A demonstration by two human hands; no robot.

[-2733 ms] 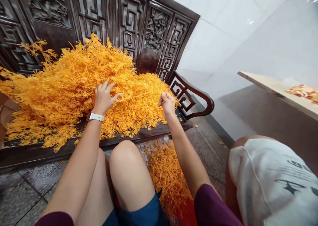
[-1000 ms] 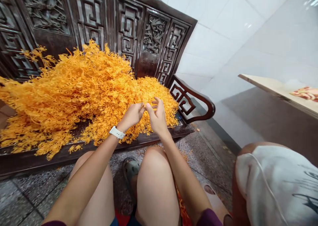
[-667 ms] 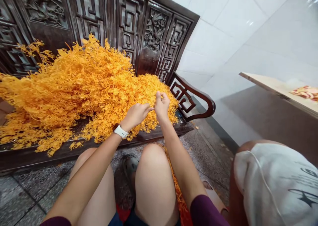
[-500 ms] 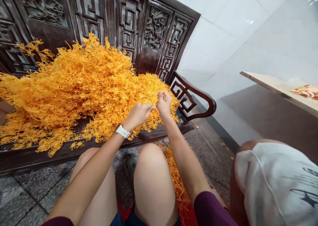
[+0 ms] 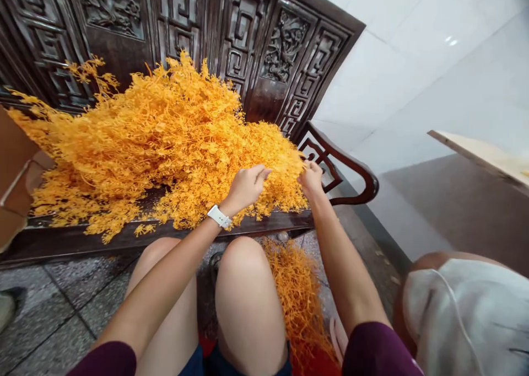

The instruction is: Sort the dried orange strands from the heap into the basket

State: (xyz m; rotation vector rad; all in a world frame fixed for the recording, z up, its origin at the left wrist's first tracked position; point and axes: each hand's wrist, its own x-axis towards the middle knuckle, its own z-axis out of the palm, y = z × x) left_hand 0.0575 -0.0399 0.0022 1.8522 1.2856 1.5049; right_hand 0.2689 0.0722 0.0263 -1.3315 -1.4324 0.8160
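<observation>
A large heap of orange, finely branched, plastic-looking sprigs covers the seat of a dark carved wooden bench. My left hand, with a white watch on its wrist, is over the front right of the heap, thumb and forefinger pinched; what lies between them is too small to make out. Farther right, near the armrest, my right hand has its fingers curled closed on a blurred orange sprig that reaches toward my left hand. The hands are apart.
Bare orange stems are piled beside my right knee, over something red. A cardboard box stands at the left. The curved armrest bounds the bench's right end. A person in pale clothing sits close on my right, below a board.
My hands were together at the heap's right side; now my right hand has pulled away to the right. The view has turned left, bringing the box and more of the stems into sight.
</observation>
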